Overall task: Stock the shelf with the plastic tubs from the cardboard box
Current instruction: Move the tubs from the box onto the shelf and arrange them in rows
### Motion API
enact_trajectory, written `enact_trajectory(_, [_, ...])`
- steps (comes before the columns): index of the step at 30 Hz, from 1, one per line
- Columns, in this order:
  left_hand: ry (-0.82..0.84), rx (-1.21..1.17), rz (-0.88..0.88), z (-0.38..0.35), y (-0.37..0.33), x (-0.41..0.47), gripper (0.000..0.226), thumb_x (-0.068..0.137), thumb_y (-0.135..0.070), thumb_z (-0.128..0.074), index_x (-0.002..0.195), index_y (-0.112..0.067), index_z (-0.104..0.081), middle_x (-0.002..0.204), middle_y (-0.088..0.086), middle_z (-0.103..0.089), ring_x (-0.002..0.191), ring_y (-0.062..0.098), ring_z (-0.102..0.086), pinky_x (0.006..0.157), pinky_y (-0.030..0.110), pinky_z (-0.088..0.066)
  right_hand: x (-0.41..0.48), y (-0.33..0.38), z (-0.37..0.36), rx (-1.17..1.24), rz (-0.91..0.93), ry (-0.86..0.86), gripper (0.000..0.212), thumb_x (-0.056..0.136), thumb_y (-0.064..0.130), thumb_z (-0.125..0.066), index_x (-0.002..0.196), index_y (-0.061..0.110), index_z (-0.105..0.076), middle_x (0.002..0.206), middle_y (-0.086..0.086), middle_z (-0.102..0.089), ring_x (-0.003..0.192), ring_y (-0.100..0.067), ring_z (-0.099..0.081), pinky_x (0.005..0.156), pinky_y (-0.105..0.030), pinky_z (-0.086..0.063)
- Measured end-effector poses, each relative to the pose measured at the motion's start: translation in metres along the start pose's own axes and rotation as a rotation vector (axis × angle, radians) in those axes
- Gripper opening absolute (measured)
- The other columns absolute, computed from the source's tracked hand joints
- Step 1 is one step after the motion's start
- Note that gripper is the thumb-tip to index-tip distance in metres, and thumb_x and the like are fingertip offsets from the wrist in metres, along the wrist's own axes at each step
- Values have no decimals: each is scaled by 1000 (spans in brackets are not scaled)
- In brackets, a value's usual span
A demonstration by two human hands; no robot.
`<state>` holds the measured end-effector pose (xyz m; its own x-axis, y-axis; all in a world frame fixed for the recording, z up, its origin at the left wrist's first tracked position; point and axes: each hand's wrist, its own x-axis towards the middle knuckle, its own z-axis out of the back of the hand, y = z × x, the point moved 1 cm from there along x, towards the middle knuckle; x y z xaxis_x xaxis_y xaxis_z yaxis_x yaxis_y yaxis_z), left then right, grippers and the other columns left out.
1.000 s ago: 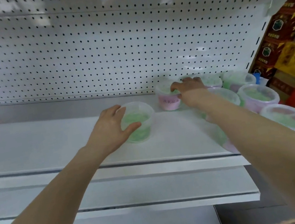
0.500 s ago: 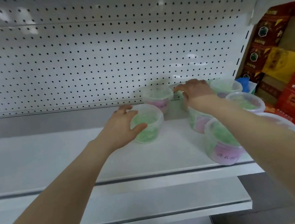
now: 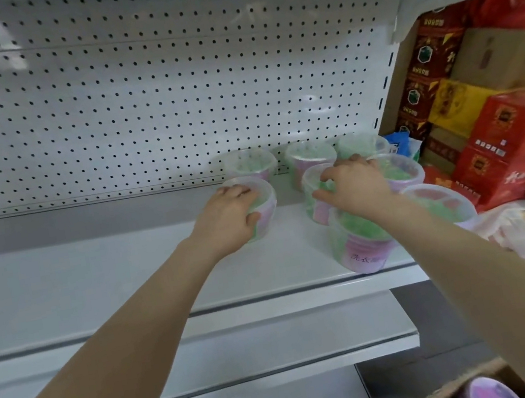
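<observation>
Translucent plastic with green contents and a pink label makes up the leftmost tub (image 3: pixel 261 211), which stands upright on the white metal shelf (image 3: pixel 94 279), just in front of a back-row tub (image 3: pixel 250 166). Across a small gap to its right, the second-row tub (image 3: pixel 316 205) sits among more tubs packed toward the shelf's right end, with a front tub (image 3: pixel 363 251) near the shelf edge. White pegboard (image 3: pixel 133 98) backs the shelf, and red and yellow cartons (image 3: pixel 517 149) are stacked beyond its right end. A cardboard box (image 3: pixel 440 396) shows at the lower right corner. The left hand (image 3: pixel 228 220) grips the leftmost tub, fingers curled over its rim and thumb on its side. The right hand (image 3: pixel 353 190) holds the second-row tub from above, fingers bent over its lid and thumb against its left wall.
</observation>
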<state>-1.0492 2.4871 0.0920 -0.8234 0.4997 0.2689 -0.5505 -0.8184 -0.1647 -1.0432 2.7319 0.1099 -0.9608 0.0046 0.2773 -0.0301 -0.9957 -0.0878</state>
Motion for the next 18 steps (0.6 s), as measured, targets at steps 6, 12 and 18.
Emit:
enact_trajectory(6, [14, -185, -65, 6, -7, 5, 47, 81, -6, -48, 125, -18, -60, 133, 2, -55, 126, 24, -42, 104, 25, -30, 1, 1, -2, 44, 9, 9, 40, 88, 50, -52, 111, 22, -67, 116, -5, -63, 114, -30, -48, 95, -43, -38])
enact_trajectory(12, [-100, -88, -94, -7, -11, 8, 35, 83, -35, -65, 114, -19, -61, 120, -1, -61, 110, 24, -50, 93, 33, -41, 0, -2, -2, 49, 30, 2, 41, 90, 50, -50, 112, 20, -66, 118, -5, -62, 116, -31, -48, 96, -43, -37])
enact_trajectory(18, [-83, -68, -81, -5, -7, 4, 35, 84, -34, -64, 117, -22, -59, 122, -4, -60, 113, 22, -49, 94, 31, -39, -1, -2, -2, 25, 54, -11, 40, 89, 50, -49, 109, 20, -67, 116, -5, -64, 115, -30, -49, 100, -45, -35])
